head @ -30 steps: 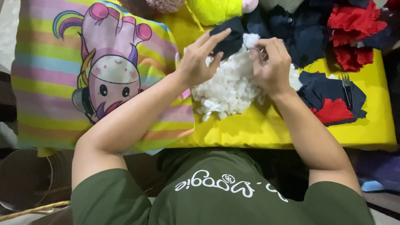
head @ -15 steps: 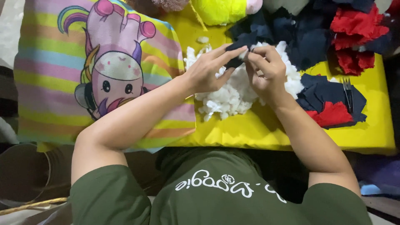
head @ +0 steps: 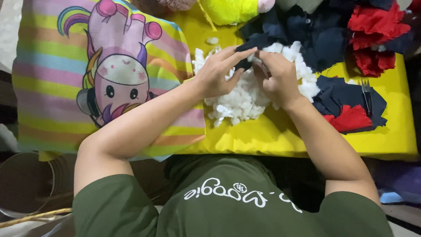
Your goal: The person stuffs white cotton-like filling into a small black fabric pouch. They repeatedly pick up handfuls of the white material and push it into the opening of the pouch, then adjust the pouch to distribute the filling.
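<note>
above the white stuffing pile [head: 245,98], the left hand [head: 217,72] and right hand [head: 276,77] both pinch one dark navy cloth piece [head: 252,46] between them, its long axis running sideways.

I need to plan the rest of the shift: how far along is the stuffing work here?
Done: nothing finished is plainly visible. In hand: the left hand and right hand pinch a dark navy fabric piece over the white stuffing pile. Left: much stuffing and many navy and red fabric scraps remain loose.
</note>
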